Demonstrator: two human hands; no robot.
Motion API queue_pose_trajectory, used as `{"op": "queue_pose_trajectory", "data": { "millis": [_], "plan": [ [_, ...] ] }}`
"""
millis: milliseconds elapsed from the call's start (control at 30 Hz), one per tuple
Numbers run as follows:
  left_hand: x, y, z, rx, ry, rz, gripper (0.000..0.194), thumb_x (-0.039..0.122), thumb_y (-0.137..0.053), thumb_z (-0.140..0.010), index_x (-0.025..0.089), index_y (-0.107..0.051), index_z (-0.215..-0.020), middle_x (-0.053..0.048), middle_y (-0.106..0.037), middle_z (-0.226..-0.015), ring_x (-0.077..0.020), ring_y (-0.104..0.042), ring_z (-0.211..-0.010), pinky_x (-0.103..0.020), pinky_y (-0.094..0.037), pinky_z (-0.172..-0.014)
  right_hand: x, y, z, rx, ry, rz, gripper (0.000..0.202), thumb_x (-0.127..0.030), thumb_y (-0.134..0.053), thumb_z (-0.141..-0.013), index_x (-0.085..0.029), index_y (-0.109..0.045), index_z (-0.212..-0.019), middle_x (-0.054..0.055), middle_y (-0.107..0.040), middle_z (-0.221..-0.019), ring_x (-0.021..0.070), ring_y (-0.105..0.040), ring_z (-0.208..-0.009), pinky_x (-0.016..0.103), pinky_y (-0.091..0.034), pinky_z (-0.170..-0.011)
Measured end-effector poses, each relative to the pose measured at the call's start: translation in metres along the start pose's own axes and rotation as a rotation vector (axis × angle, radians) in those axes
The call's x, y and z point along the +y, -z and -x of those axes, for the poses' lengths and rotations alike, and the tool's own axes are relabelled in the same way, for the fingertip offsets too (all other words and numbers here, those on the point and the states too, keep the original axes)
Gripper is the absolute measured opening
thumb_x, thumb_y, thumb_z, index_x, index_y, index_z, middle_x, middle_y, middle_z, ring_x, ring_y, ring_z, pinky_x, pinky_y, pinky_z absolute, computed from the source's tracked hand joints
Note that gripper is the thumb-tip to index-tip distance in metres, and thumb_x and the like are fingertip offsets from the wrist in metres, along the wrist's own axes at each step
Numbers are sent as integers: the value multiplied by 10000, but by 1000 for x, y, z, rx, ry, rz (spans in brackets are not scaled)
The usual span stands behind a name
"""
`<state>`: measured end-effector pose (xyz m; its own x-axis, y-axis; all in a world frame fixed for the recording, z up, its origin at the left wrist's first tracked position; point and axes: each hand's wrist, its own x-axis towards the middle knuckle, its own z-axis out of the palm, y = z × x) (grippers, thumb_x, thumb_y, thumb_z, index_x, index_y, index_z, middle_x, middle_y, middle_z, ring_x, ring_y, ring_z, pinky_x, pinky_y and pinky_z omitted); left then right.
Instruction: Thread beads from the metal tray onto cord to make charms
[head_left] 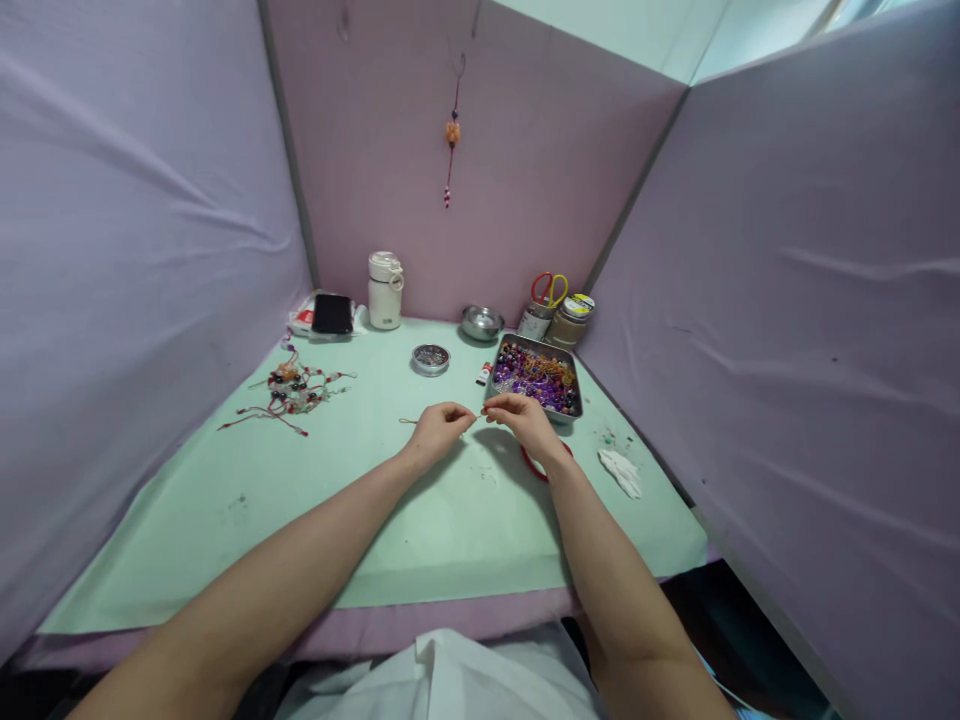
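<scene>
My left hand (441,434) is closed in a pinch on a thin cord, whose looped tail (407,421) sticks out to the left of the hand. Opposite it, my right hand (527,422) pinches the same cord a short way off. Something small and reddish shows at the right fingertips, too small to make out. Between the hands only a short bit of cord is visible. Under my right wrist lies a red loop (534,466), partly hidden by the arm. Just beyond the right hand stands a metal tray (580,400) of purple, orange and dark beads.
Beaded red cords (296,388) lie in a heap at left. Behind are a phone (332,314), a white bottle (385,292), a round clear dish (431,371), a steel bowl (482,323), scissors (550,288) and a jar (571,322). A white cloth (620,473) lies right. A beaded pendant (452,133) hangs behind.
</scene>
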<state>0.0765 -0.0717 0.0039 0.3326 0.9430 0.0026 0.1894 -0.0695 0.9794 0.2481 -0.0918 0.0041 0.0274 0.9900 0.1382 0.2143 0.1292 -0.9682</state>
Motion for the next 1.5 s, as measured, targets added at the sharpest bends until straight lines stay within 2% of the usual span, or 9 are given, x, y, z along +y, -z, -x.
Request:
{"op": "queue_pose_trajectory", "data": {
  "millis": [367, 667, 1500],
  "plan": [
    [-10, -3, -3, 0, -38, 26, 255, 352, -594, -672, 122, -678, -742, -31, -640, -704, -123, -513, -642, -254, -380, -617, 1, -3, 2, -11, 11, -13, 203, -319, -648, -674, -175, -641, -816, 37, -684, -814, 144, -614, -732, 303, -480, -752],
    [-12, -3, -4, -3, -13, 71, 273, 360, -598, -661, 120, -686, -757, -20, -611, -669, -111, -471, -608, -248, -337, -572, 4, -2, 1, -28, 29, -4, 191, -295, -655, -672, -169, -643, -816, 32, -682, -795, 144, -610, -730, 306, -471, -761],
    [-12, -2, -3, 7, -11, 98, 243, 350, -604, -660, 128, -669, -734, -31, -616, -703, -121, -483, -634, -258, -358, -602, 7, -3, 1, -32, 40, 22, 146, -264, -651, -676, -188, -652, -801, 16, -680, -774, 147, -608, -712, 308, -467, -740]
  ]
}}
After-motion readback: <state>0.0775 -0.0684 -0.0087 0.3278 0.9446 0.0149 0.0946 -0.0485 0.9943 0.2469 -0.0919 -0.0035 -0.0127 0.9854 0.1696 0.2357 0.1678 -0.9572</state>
